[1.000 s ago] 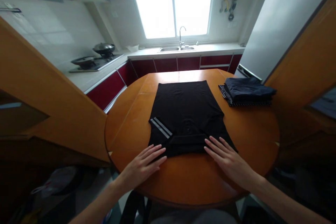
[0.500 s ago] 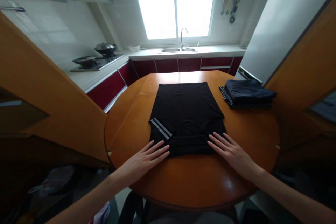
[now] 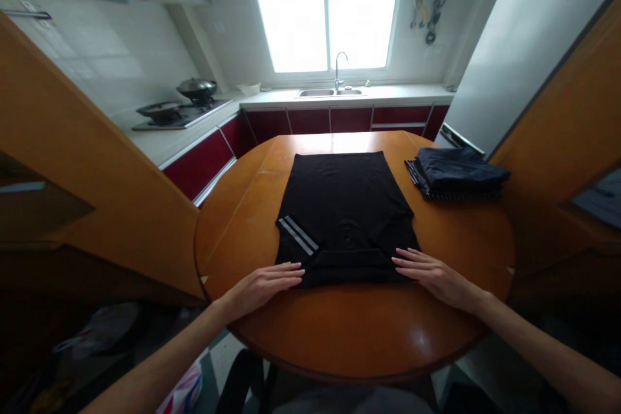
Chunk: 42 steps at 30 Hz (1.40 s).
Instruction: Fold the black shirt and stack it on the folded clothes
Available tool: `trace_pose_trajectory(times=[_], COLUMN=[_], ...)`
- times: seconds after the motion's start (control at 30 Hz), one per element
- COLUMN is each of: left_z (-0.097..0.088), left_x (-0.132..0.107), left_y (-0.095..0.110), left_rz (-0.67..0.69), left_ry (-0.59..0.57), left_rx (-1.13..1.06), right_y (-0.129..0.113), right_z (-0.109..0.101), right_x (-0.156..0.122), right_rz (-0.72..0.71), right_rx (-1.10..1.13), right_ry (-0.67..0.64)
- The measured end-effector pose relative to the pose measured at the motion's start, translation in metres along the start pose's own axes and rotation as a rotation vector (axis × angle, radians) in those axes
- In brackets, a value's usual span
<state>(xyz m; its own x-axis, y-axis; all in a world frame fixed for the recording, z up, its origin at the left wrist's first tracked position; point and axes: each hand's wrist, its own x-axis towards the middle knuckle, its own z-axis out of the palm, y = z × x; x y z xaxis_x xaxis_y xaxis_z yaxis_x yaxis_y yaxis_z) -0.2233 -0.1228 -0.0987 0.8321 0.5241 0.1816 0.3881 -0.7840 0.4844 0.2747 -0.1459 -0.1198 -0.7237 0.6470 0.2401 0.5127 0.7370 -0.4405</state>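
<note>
A black shirt [image 3: 345,207] lies flat and partly folded on the round wooden table [image 3: 363,330], with a white-striped sleeve cuff [image 3: 297,235] folded onto its left side. My left hand [image 3: 262,284] rests at the shirt's near left corner, fingers stretched out and close together, tips touching the hem. My right hand [image 3: 434,277] lies at the near right corner, fingers extended toward the cloth edge. Whether the fingertips pinch the hem is hard to make out.
A folded dark garment stack [image 3: 456,173] sits at the table's far right. Wooden panels [image 3: 87,194] flank both sides. Behind are a counter with a sink [image 3: 330,92], a stove with pans [image 3: 182,107], and a white fridge [image 3: 514,58].
Both hands have turned inward and slid to the near corners of the shirt, lying lower along its hem. The shirt itself has hardly moved.
</note>
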Motion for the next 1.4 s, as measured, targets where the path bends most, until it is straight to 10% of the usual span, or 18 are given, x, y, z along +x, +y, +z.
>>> trace_pose_trajectory(times=[0.3,0.53,0.87,1.07,1.4], left_z=[0.001,-0.032,-0.057,-0.063,-0.067], left_x=[-0.026,-0.021,0.063,0.111,0.119], left_y=[0.036,0.057,-0.040,-0.086,-0.121], left_rz=[-0.121,-0.377,-0.980,-1.146,-0.976], left_ry=[0.077,0.125,0.265,0.284,0.304], left_rx=[-0.207,-0.333,-0.968,-0.827,-0.430], right_y=[-0.045,-0.072,0.049,0.110,0.134], right_z=[-0.010,-0.052,-0.070,-0.056,-0.045], right_x=[-0.025,-0.007,0.099,0.150,0.160], right_rz=[0.158,0.324,0.669,1.003,0.879], right_rx=[0.233,0.353,0.537,0.561,0.214], right_ry=[-0.008,0.095,-0.003,-0.118,0.058])
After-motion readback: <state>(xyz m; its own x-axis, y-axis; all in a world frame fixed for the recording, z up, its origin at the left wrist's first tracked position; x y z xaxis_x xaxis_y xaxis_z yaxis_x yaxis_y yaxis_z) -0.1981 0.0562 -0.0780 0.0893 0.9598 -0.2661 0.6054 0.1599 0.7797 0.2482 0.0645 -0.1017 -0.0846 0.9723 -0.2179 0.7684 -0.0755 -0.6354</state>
